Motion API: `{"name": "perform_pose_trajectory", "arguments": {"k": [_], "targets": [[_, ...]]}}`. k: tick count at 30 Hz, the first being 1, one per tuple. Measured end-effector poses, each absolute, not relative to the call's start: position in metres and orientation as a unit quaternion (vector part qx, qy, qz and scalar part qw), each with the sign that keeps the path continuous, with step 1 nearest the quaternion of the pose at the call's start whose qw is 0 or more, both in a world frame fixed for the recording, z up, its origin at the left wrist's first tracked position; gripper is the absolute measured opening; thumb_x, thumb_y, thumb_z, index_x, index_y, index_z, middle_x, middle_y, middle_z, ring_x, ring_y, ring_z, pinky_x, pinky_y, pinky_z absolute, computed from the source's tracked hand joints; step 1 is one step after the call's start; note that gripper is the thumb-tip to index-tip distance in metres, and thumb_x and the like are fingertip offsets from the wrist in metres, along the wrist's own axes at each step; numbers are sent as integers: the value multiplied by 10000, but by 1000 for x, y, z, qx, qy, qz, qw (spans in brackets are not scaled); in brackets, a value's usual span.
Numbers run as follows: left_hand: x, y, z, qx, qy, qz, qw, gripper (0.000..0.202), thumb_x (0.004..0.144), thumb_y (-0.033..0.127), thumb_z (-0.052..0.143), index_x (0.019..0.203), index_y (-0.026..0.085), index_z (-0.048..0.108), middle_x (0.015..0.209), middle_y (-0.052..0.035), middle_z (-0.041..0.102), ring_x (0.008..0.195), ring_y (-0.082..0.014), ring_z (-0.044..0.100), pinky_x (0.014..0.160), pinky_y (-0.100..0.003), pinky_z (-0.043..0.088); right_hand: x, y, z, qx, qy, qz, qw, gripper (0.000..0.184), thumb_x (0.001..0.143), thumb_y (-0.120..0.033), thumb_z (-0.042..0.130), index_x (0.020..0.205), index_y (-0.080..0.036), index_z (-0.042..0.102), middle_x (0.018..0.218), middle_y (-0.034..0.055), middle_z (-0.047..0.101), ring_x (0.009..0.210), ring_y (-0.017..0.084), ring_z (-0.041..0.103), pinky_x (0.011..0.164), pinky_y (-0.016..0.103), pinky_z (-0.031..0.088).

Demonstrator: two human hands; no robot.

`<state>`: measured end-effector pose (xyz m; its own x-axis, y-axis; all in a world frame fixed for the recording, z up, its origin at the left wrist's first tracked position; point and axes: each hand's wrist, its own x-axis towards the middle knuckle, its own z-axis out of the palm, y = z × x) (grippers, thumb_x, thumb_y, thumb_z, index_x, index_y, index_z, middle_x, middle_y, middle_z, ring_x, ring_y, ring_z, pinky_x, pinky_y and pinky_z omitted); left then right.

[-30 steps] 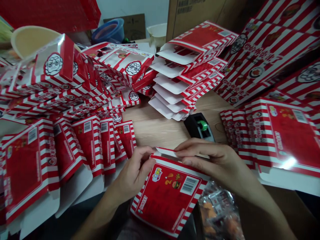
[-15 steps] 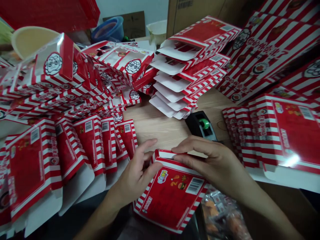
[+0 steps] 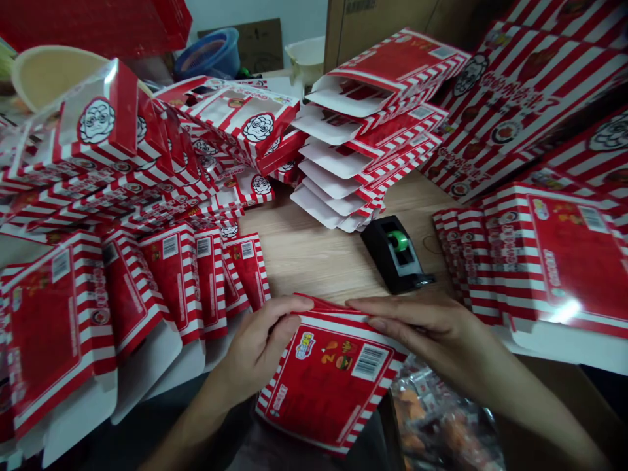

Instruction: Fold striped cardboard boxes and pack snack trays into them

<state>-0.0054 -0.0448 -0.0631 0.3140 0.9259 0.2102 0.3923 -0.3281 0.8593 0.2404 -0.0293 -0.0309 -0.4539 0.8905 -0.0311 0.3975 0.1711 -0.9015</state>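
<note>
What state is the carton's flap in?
Nearly shut: the flap lies against the carton's edge between the left hand and right hand.

A flattened cardboard carton (image 3: 328,386) lies tilted between the left hand (image 3: 258,347) and the right hand (image 3: 422,327), one corner pointing down toward the person, just past the near side of the table (image 3: 314,261). Its glossy red back panel faces up, framed by red-and-white diagonal stripes. The panel carries a small colourful logo (image 3: 305,345), a printed burger with fries (image 3: 343,363), and a white barcode label (image 3: 369,362) near the upper right. Along the top, a narrow folded lip (image 3: 324,307) shows two layers pressed nearly together. Both hands grip this upper edge, their fingers curled over the lip from either side.
</note>
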Motion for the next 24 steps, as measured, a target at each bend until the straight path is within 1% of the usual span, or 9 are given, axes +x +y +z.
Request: {"name": "perform_pose_trajectory", "arguments": {"k": [3,6,9,11,14,17,19,21,24], "targets": [[-4,-49,-65,725,457,378,349,318,916,125,429,1140,324,534,1050,27,688,972,-126,641,857,-278,536,240,-37,-36,-430,-741,413,309,381,874,-125,507,1180,-331,600,1163,-14,656,1074,165,619,945,333,502],[-3,-55,-66,737,450,382,330,298,919,135,420,1135,296,546,1014,-4,696,936,-143,650,832,-300,552,245,-43,-31,-418,-760,407,286,441,868,-96,473,1210,-358,568,1269,-11,575,1171,188,541,968,388,467],[-1,-60,-68,740,446,396,311,292,924,143,411,1144,291,536,1013,-21,695,943,-156,647,834,-324,551,254,-48,-21,-417,-771,418,239,435,869,-170,505,1254,-371,529,1380,4,456,1227,228,473,952,385,461],[-1,-62,-69,744,441,399,304,301,927,136,397,1156,292,517,1025,-26,689,951,-162,643,825,-332,549,256,-52,-20,-407,-768,430,244,430,863,-268,549,1282,-357,510,1403,30,439,1242,246,458,945,371,465],[-2,-60,-69,745,434,406,303,322,916,107,400,1164,290,491,1018,-20,678,958,-161,634,829,-327,533,249,-62,-32,-426,-721,438,326,391,832,-300,614,1218,-355,580,1347,49,525,1208,230,515,914,334,501],[-4,-53,-58,725,435,406,346,236,896,105,441,1058,252,530,997,-26,660,984,-164,612,844,-309,500,234,-78,-52,-462,-663,404,429,362,800,-199,654,1133,-338,628,1274,57,586,1144,215,574,877,328,535],[-5,-45,-42,725,439,355,395,116,894,150,471,938,222,551,977,-29,654,966,-159,610,828,-282,484,224,-88,-60,-469,-653,388,451,399,805,-129,629,1148,-332,612,1285,60,571,1103,206,601,862,322,548],[-3,-36,-23,736,449,253,439,83,901,223,485,872,218,562,931,-10,663,888,-139,623,763,-242,478,218,-95,-60,-455,-669,391,439,442,811,-84,598,1169,-344,597,1321,45,541,1093,193,607,852,292,552],[1,-22,3,757,456,89,460,123,886,340,521,907,247,598,869,28,685,800,-133,635,698,-222,463,216,-96,-53,-412,-702,412,410,478,811,-79,593,1194,-365,581,1351,10,516,1120,181,591,858,248,545]]}}
